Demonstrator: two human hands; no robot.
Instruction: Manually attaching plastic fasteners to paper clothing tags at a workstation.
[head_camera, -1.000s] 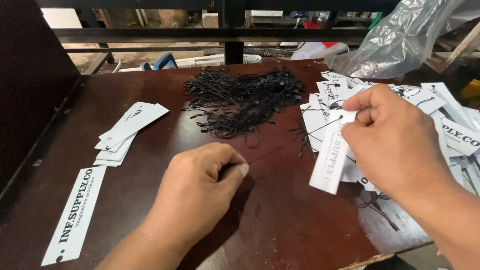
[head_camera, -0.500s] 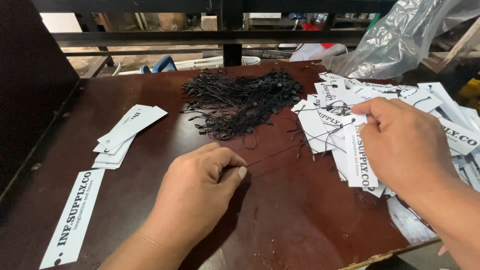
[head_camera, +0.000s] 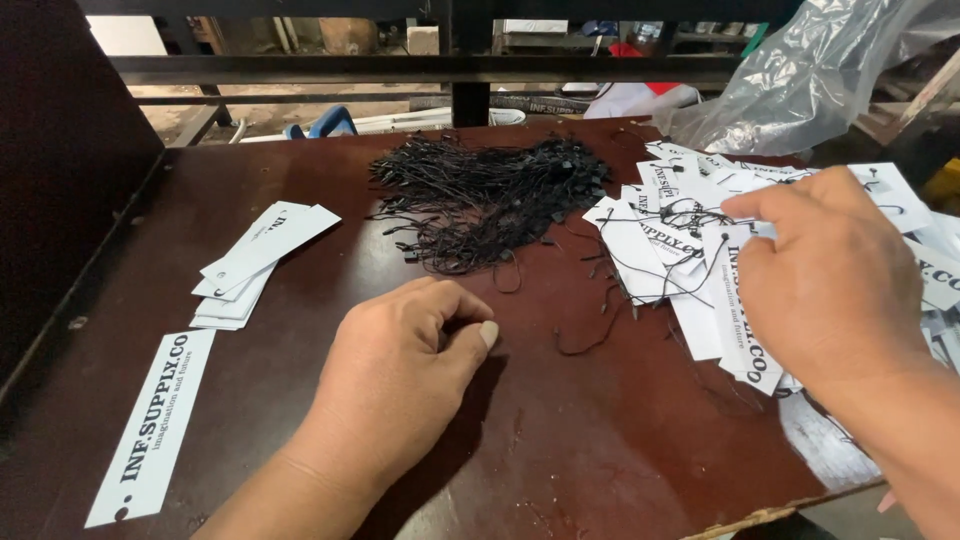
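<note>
On a dark brown table (head_camera: 300, 420), the left hand (head_camera: 400, 375) rests near the front edge with its fingers curled into a loose fist, thumb tip pressed toward the forefinger; whether a thin cord is pinched there cannot be told. The right hand (head_camera: 835, 285) is over the table's right side, its fingers closed on a white printed hang tag (head_camera: 735, 320), which slants down toward the front edge atop a spread pile of strung tags (head_camera: 665, 235). That pile looks like the finished side, since thin black loops trail from its tags. A tangled heap of black string loops (head_camera: 490, 195) lies toward the back edge, within easy reach of both hands. A small stack of plain tags (head_camera: 255, 270) sits toward the left edge, and a single long tag (head_camera: 150, 425) lies at the front left corner.
</note>
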